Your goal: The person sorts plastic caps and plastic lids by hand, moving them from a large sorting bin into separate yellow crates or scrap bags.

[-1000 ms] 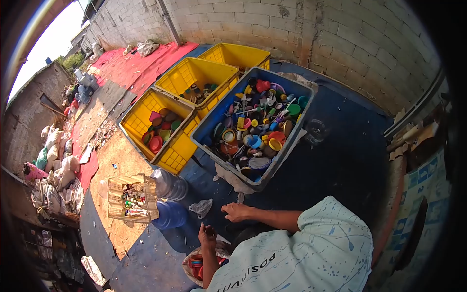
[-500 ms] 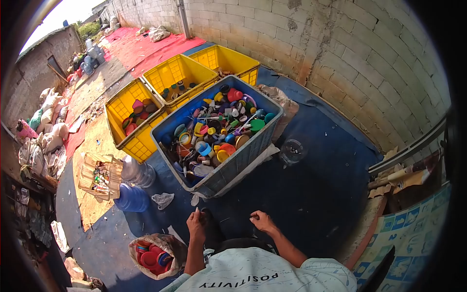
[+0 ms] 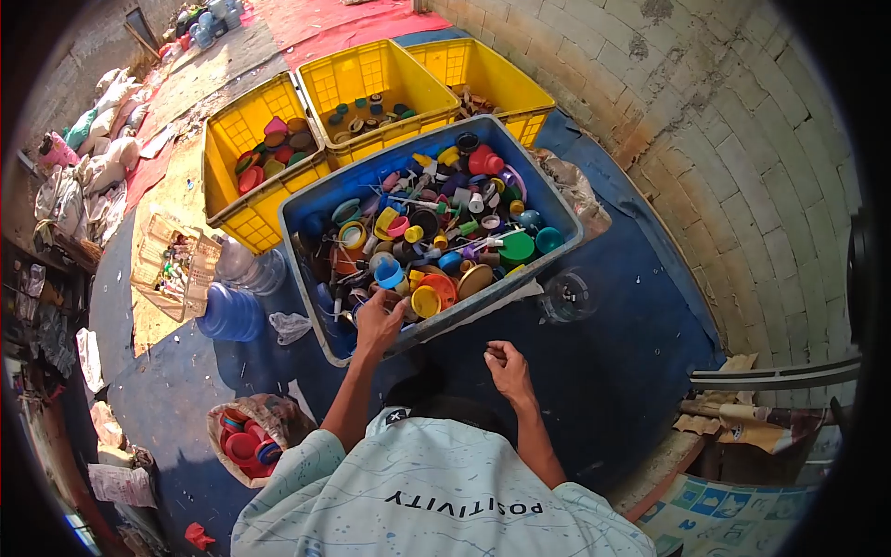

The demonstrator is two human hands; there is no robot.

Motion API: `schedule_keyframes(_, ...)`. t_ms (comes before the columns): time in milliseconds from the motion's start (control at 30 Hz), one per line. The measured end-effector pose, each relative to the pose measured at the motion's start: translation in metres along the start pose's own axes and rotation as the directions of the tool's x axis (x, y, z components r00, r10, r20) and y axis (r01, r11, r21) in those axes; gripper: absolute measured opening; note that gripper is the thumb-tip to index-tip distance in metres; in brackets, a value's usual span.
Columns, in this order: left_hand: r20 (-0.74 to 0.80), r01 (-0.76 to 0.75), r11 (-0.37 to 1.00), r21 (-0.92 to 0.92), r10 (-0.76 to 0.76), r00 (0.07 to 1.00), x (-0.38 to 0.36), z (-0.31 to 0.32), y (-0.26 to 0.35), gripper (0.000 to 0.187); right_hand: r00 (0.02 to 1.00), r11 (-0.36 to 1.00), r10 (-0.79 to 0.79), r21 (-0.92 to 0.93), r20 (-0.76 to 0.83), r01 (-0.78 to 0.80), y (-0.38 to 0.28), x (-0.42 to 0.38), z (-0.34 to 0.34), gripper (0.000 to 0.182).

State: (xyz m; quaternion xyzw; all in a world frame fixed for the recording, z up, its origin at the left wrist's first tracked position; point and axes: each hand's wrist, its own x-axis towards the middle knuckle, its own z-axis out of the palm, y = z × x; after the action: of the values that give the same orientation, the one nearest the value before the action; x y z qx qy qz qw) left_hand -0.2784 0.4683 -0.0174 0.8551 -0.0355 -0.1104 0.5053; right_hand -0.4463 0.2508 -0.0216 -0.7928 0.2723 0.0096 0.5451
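Note:
My left hand (image 3: 379,325) reaches over the near rim of a large grey-blue bin (image 3: 469,308) and touches the heap of mixed plastic caps and lids inside. Its fingers are apart, close to a light blue cap (image 3: 389,272) and a yellow lid (image 3: 426,302). My right hand (image 3: 509,369) hangs outside the bin, in front of its near side, with the fingers curled in; whatever they may hold is hidden. A green lid (image 3: 516,247) and a tan round lid (image 3: 476,280) lie further right in the heap.
Yellow crates (image 3: 264,210) with sorted lids stand behind the bin. To the left are a cream basket (image 3: 198,295), a blue water jug (image 3: 228,313) and a sack of red lids (image 3: 225,420). A clear round container (image 3: 569,295) sits at right, near the block wall (image 3: 742,186).
My left hand has moved forward from above the floor into the near edge of the bin. My right hand has risen a little towards the bin. The view has shifted closer to the bin.

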Motion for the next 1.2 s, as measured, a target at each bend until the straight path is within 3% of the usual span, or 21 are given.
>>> schedule_keyframes(100, 0.032, 0.078, 0.965, 0.249, -0.089, 0.996, 0.035, 0.007, 0.000, 0.044, 0.997, 0.999, -0.034, 0.021, 0.074, 0.033, -0.022, 0.033, -0.007, 0.028)
schedule_keyframes(200, 0.153, 0.170, 0.914, 0.368, -0.240, 0.959, 0.046, 0.017, -0.014, 0.044, 0.982, 0.993, -0.102, -0.046, 0.157, 0.110, -0.054, 0.065, -0.014, 0.028)
schedule_keyframes(333, 0.214, 0.256, 0.924, 0.283, -0.321, 0.922, 0.043, 0.029, -0.020, 0.049, 0.963, 0.973, -0.200, -0.077, 0.179, 0.217, -0.109, 0.107, -0.020, 0.027)
schedule_keyframes(367, 0.170, 0.256, 0.922, 0.289, -0.313, 0.935, 0.043, 0.037, -0.028, 0.045, 0.957, 0.967, -0.236, -0.058, 0.169, 0.249, -0.113, 0.117, -0.018, 0.027)
schedule_keyframes(467, 0.253, 0.304, 0.889, 0.342, -0.399, 0.882, 0.047, 0.034, -0.015, 0.037, 0.937, 0.955, -0.280, -0.037, 0.210, 0.294, -0.112, 0.147, -0.008, 0.028)
schedule_keyframes(567, 0.164, 0.358, 0.917, 0.178, -0.386, 0.908, 0.046, 0.026, -0.015, 0.036, 0.902, 0.953, -0.250, -0.075, 0.352, 0.294, -0.112, 0.166, -0.004, 0.028)
schedule_keyframes(667, 0.025, 0.403, 0.907, 0.124, -0.409, 0.912, 0.042, 0.006, 0.000, 0.036, 0.854, 0.945, -0.254, -0.070, 0.454, 0.319, -0.107, 0.180, 0.002, 0.028)
schedule_keyframes(800, -0.172, 0.409, 0.882, -0.234, -0.451, 0.876, 0.028, -0.011, 0.015, 0.033, 0.802, 0.927, -0.216, -0.142, 0.557, 0.348, -0.106, 0.208, 0.010, 0.032)
schedule_keyframes(967, -0.180, 0.365, 0.723, -0.586, -0.556, 0.811, 0.009, -0.011, 0.026, 0.030, 0.708, 0.830, -0.211, -0.258, 0.674, 0.494, -0.080, 0.241, 0.037, 0.036)
schedule_keyframes(1133, -0.218, 0.280, 0.602, -0.747, -0.621, 0.753, -0.016, 0.011, 0.030, 0.026, 0.657, 0.641, -0.089, -0.462, 0.749, 0.613, -0.083, 0.244, 0.058, 0.040)
schedule_keyframes(1200, -0.224, 0.252, 0.549, -0.797, -0.656, 0.721, -0.026, 0.021, 0.031, 0.024, 0.642, 0.674, -0.098, -0.424, 0.760, 0.605, -0.073, 0.246, 0.063, 0.039)
